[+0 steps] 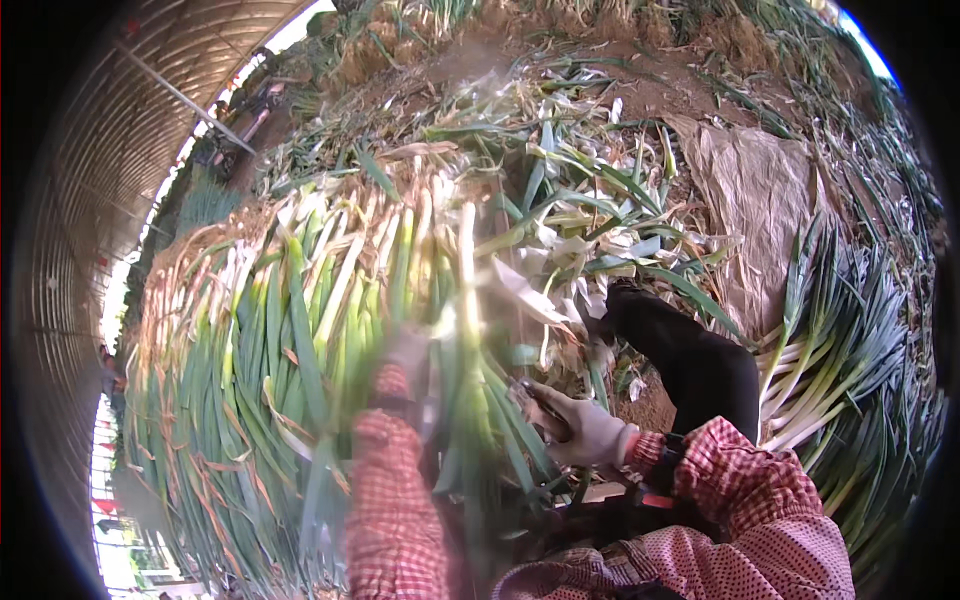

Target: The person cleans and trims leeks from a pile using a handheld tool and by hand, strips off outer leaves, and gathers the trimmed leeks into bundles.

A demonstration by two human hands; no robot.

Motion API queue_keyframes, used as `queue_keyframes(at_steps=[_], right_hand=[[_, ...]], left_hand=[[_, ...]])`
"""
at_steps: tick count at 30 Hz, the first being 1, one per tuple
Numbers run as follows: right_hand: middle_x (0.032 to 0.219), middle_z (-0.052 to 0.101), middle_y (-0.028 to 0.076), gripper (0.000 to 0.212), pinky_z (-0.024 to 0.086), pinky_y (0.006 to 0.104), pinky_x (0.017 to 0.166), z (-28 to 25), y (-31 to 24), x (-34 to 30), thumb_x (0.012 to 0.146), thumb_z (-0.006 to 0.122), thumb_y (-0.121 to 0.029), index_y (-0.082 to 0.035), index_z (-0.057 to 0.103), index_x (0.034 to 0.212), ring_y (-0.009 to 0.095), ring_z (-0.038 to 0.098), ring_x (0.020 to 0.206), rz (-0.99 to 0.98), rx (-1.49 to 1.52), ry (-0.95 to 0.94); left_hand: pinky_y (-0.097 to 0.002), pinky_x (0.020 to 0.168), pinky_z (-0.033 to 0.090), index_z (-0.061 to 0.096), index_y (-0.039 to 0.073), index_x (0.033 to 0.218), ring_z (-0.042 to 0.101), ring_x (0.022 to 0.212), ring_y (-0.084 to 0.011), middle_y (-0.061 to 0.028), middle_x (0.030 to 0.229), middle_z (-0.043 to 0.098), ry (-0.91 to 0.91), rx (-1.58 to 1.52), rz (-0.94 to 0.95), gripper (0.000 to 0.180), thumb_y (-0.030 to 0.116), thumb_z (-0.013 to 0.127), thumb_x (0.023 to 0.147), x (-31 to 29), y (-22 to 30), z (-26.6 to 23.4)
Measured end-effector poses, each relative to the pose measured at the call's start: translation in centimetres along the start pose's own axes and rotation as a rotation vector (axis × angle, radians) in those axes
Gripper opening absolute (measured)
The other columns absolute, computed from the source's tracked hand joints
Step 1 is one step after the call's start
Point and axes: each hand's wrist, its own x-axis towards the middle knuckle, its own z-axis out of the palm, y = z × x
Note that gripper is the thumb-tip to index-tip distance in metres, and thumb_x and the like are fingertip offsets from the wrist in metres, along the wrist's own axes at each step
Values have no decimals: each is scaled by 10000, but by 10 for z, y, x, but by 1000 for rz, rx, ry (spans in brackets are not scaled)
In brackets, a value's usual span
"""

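Note:
A wide pile of green onions lies to the left, white root ends away from me and long green leaves toward me. My left hand is over the pile's right side, its fingers smeared by motion. Just right of it, a single green onion stretches out with its pale stalk pointing away; whether the hand grips it, I cannot tell. My right hand, in a pale glove, is closed beside the leaves. Its fingers curl round something dark that I cannot make out.
Stripped leaves and peelings litter the ground ahead. My dark-clad leg is bent at the right. Beyond it are a brown sheet and a stack of cleaned green onions. A curved ribbed roof rises at far left.

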Motion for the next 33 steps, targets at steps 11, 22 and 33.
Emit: queue_keyframes(at_steps=[11,22,33], right_hand=[[1142,639,235,903,517,404,911,-52,-10,169,691,725,-156,-135,305,1490,355,645,1048,49,-155,348],[1181,646,213,849,462,325,975,-64,-42,24,756,680,-125,-84,298,1513,264,639,1091,-173,-26,81],[1080,662,231,866,508,422,878,-75,-18,89,719,675,-185,-114,301,1497,390,638,1024,-100,-280,79]], left_hand=[[-459,726,532,516,74,1148,688,780,-362,-157,900,676,201,267,-179,588,484,713,777,-46,153,27],[-444,869,517,538,-52,1174,658,936,-385,-239,1024,665,267,-446,-273,556,305,689,775,-27,141,-24],[-423,944,497,645,30,1044,626,1063,-384,-258,1086,649,-381,341,307,226,134,577,855,-19,177,13]])
